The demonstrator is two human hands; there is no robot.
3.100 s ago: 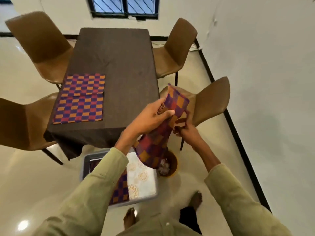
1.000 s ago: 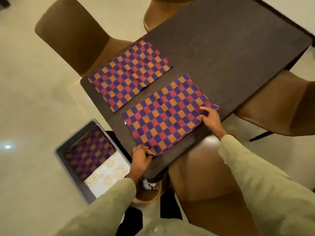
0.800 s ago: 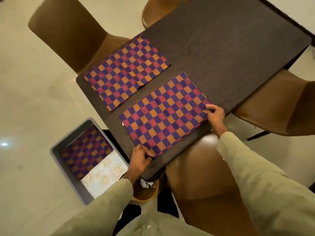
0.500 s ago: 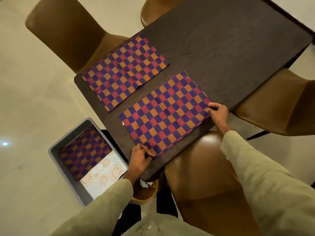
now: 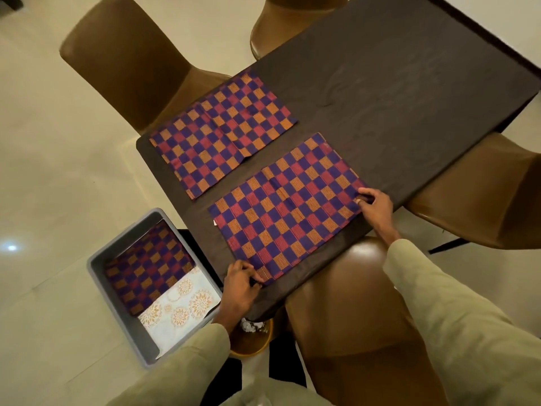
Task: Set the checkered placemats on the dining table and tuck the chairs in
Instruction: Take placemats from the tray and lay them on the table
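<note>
The dark counter fills most of the space, draped in a charcoal cloth, with brown moulded chairs standing around it. The nearest chair sits just under the counter's close edge. Two checkered placemats lie flat side by side on the cloth, apart by a narrow strip: the far placemat by the left edge, the near placemat along the close edge. Both show small squares of purple, red and ribbed orange, with faint fold creases across the middle. On the floor beside the counter a grey bin holds another checkered mat and a white floral one. The left hand pinches the near placemat's lower corner; the right hand pinches its right corner against the counter.
</note>
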